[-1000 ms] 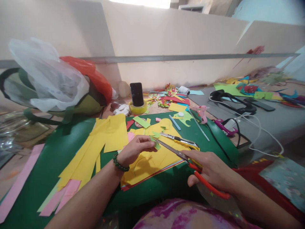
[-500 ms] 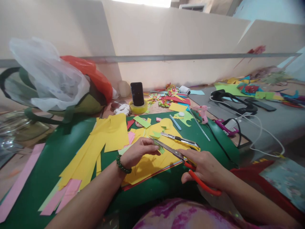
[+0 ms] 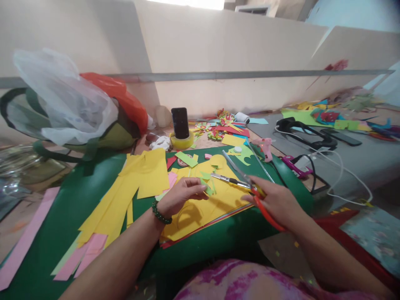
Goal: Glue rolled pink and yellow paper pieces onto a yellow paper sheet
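Over the yellow paper (image 3: 200, 214), the green scrap (image 3: 207, 187) is pinched by the left hand (image 3: 183, 195); it should be light, easily bent, best held by an edge. The scissors (image 3: 261, 207) are gripped in the right hand (image 3: 278, 201).

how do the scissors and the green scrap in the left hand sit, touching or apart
Apart: the head view plainly shows yellow paper between the scissors in the right hand and the green scrap in the left hand.
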Tool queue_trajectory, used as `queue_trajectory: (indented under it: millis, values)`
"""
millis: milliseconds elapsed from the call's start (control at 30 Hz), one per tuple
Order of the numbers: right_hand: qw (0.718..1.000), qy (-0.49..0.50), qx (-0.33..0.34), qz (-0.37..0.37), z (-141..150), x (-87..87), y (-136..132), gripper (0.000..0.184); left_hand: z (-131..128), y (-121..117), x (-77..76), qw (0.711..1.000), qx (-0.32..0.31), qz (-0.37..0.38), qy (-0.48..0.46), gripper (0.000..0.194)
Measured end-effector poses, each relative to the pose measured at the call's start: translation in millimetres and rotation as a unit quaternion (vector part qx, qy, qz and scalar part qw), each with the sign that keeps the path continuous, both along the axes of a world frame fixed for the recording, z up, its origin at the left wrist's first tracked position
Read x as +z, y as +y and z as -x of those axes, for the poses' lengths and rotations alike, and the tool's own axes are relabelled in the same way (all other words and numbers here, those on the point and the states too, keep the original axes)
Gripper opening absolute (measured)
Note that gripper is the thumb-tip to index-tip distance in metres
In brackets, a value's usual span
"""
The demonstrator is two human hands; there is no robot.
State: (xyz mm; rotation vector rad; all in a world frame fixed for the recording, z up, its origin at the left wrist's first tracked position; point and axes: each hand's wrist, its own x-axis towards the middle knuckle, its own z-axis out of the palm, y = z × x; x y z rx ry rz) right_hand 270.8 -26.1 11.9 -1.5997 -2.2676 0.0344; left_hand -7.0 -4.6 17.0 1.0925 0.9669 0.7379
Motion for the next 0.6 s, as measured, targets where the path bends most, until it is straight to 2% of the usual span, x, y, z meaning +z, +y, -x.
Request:
queue_trajectory:
  millis: [67,167,267,367,500,567,600]
  values:
    - [0.993,-0.073,-0.087,-0.026,-15.6,-0.1,17.5,0.04,1.4,2.9,1.4,1.0,0.025,0.002,-0.003,0.039]
    - [0.981,-0.143,-0.127,-0.02,-38.4,-6.6,43.3,0.03,4.3,8.3,0.5,0.998,0.06,-0.006,-0.004,0.039]
    - [0.982,-0.152,-0.108,-0.008,-51.6,-16.2,57.6,0.027,8.0,14.3,-2.6,0.995,0.101,-0.014,-0.008,0.041]
    - [0.985,-0.152,-0.08,0.003,-54.1,-18.6,58.5,0.027,11.3,19.1,-4.7,0.988,0.151,-0.032,-0.013,0.043]
    - [0.99,-0.116,-0.078,0.002,-36.1,-3.1,48.2,0.031,10.8,19.7,-3.8,0.975,0.182,-0.118,0.045,0.033]
    - [0.998,-0.052,-0.044,0.012,-13.7,7.5,41.1,0.029,8.3,17.3,-3.1,0.972,0.158,-0.159,0.075,0.027]
    - [0.997,0.057,0.007,0.051,0.4,11.8,38.0,0.027,6.9,15.9,-3.0,0.972,0.14,-0.171,0.084,0.025]
